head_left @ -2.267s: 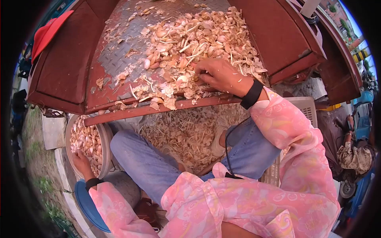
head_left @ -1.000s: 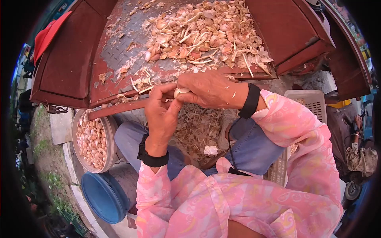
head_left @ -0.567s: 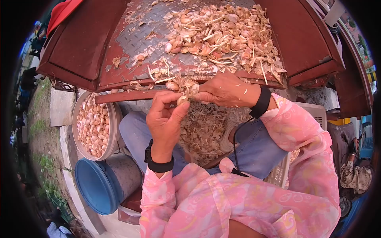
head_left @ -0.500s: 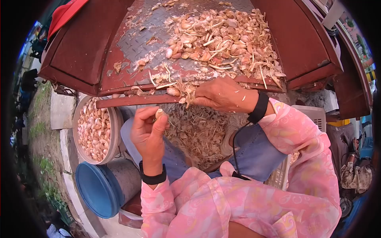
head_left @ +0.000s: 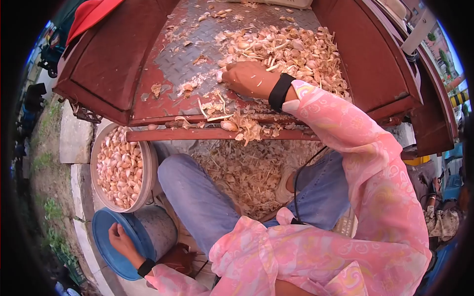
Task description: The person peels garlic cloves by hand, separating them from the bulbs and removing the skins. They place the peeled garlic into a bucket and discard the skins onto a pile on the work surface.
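Observation:
My left hand (head_left: 124, 243) is over the mouth of the blue bucket (head_left: 100, 246) at the lower left, fingers slightly apart with nothing visible between them. On the metal-topped surface, my right hand (head_left: 249, 79) reaches to the left edge of the garlic pile (head_left: 311, 54). Its fingers are curled down against a pale garlic clove (head_left: 219, 76); the palm side is hidden. Papery skins (head_left: 248, 127) and one clove (head_left: 228, 125) lie along the red front bar (head_left: 187, 134), nearer to me than the right hand.
A round tub of loose cloves (head_left: 149, 170) stands left of my knees, just beyond the blue bucket. Skins and stalks (head_left: 242, 172) cover the ground between my legs. Red side panels (head_left: 111, 61) flank the work surface. A red cloth (head_left: 94, 17) hangs at the upper left.
My left hand has moved down and left from the bar to the blue bucket, and the clove it pinched no longer shows. My right hand has left the skins and moved forward to the pile.

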{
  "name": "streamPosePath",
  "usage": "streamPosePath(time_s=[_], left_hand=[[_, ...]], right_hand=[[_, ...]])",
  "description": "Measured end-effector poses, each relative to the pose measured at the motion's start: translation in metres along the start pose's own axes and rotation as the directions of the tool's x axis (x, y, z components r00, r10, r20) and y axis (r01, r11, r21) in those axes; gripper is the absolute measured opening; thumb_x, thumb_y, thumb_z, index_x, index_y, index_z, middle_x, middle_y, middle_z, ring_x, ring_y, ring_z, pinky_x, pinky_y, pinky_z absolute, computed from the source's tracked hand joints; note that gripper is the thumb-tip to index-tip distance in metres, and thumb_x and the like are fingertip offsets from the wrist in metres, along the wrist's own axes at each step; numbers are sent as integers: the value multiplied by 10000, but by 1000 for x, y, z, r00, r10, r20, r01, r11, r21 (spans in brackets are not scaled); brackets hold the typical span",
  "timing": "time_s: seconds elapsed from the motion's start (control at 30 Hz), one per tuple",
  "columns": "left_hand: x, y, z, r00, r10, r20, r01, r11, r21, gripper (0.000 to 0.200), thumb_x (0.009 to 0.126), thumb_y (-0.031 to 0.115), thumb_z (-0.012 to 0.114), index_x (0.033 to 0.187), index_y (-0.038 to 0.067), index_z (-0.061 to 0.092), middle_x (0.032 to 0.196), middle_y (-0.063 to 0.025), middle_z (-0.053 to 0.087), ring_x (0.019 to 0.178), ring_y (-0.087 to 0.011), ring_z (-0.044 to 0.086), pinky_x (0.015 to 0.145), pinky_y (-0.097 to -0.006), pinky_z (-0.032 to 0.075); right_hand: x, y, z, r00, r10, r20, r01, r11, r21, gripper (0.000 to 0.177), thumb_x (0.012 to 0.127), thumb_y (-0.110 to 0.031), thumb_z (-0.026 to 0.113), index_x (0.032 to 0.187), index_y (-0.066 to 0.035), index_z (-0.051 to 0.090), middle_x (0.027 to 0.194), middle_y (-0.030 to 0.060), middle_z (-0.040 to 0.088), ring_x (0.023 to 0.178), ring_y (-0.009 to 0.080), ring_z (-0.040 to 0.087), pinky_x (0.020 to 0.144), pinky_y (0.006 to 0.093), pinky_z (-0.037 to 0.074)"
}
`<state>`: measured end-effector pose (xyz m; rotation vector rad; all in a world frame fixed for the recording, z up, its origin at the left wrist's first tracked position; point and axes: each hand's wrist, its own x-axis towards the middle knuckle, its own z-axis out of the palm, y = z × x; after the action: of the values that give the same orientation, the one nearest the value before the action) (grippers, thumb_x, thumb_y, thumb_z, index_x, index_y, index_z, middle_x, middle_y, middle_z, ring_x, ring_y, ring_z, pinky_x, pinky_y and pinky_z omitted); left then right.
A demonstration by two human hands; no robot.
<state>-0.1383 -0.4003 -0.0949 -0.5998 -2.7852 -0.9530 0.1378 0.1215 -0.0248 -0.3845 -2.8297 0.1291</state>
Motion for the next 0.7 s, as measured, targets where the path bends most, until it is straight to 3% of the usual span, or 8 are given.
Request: streamPosePath(time_s=[0.13,0.27,0.3,0.33,0.37,0.4,0.47,0.7], left_hand=[[23,184,29,971,166,175,-62,873,-484,225,876,148,547,976,-51,579,891,-66,597,813,-118,538,734,-233,424],[38,321,88,785,557,271,-314,735,-602,186,846,118,556,957,-28,585,816,-90,623,773,-114,577,684,-238,442],[40,349,106,758,568,321,-301,741,-600,216,818,136,567,970,-16,590,828,-137,632,756,-191,605,693,-288,458],[42,372,127,709,631,313,-410,731,-546,230,804,140,568,980,-5,591,856,-165,626,766,-246,605,698,-322,464],[44,389,151,653,691,310,-515,706,-486,246,789,145,569,991,6,592,885,-193,620,775,-300,605,703,-357,470],[45,398,177,567,803,184,-653,575,-493,272,758,141,575,1003,26,595,950,-235,587,835,-382,572,724,-412,464],[41,412,218,556,808,195,-700,581,-415,261,743,135,608,975,15,596,837,-191,607,841,-332,581,725,-398,456],[36,422,230,498,755,426,-805,585,-97,209,725,137,579,880,-4,589,792,-197,601,779,-349,588,686,-433,459]], right_hand=[[2,-16,-8,982,-15,186,36,993,-110,159,681,-136,635,761,-3,596,758,186,602,731,322,617,603,406,488],[-13,-10,-13,1000,-12,-13,11,997,-79,224,703,-169,656,793,22,582,703,172,597,677,314,614,600,390,491],[-16,-7,-18,990,143,-10,-136,960,244,241,718,-149,643,847,40,571,699,157,596,674,277,615,603,365,493],[-22,-3,-23,957,289,40,-264,800,539,263,732,-130,630,902,58,560,696,142,595,670,239,615,605,339,496],[-28,-3,-36,847,389,362,-503,372,780,271,801,-74,567,1040,36,502,860,81,575,783,146,608,649,252,502],[-35,-2,-39,845,399,356,-505,373,778,271,801,-74,567,1040,36,502,860,81,575,783,146,608,649,252,502],[-55,-4,-44,847,391,360,-349,-102,932,237,822,-54,548,1041,28,506,937,82,576,849,135,607,695,213,504],[-92,-14,-65,856,403,324,-226,-273,935,211,829,-45,518,1033,6,513,918,88,601,838,130,596,729,230,504]])
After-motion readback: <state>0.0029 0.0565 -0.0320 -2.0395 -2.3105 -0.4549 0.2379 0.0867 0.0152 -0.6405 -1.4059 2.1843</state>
